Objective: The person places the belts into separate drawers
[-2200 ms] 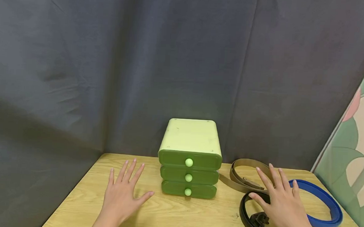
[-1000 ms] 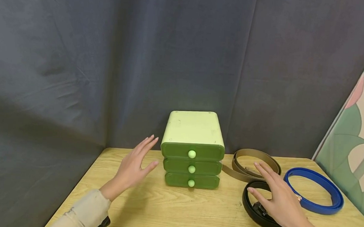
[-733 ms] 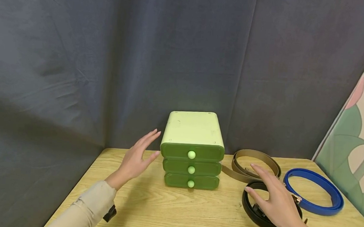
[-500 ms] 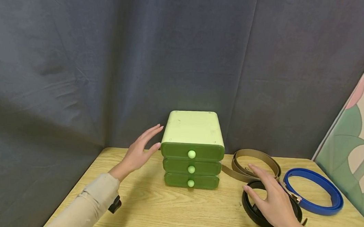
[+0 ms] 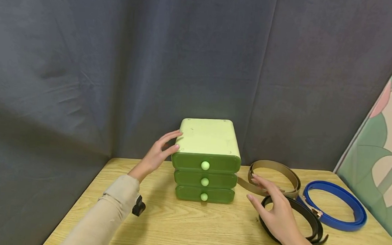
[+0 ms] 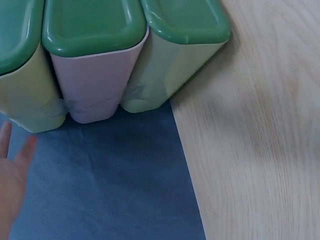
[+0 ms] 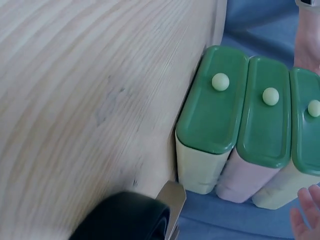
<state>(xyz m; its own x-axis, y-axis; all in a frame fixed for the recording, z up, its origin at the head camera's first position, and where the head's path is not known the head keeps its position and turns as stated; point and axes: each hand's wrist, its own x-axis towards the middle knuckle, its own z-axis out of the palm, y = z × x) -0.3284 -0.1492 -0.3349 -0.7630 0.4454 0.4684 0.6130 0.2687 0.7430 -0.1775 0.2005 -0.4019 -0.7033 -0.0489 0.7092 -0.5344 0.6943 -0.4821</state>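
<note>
A three-drawer box (image 5: 208,138) with a pale green top stands mid-table, its green fronts and round knobs facing me, all drawers pushed in. At its upper left edge is my left hand (image 5: 154,155), fingers extended, fingertips at the top; whether they touch cannot be told. My right hand (image 5: 277,215) hovers over the near left part of a coiled black belt (image 5: 306,213), fingers extended, holding nothing. In the left wrist view my left hand (image 6: 10,185) shows beside the stacked drawers. The right wrist view has my right fingers (image 7: 306,212) near the box.
Behind the black belt lies a coiled brown belt (image 5: 277,165). To the right is a coiled blue belt (image 5: 343,222) with a metal buckle. A dark grey curtain (image 5: 199,63) hangs behind the wooden table (image 5: 190,229); a flower-patterned panel (image 5: 373,157) stands at right.
My left hand has moved right and forward from beside the box to its upper left edge. The right hand has shifted left over the black belt. The box and belts have stayed put.
</note>
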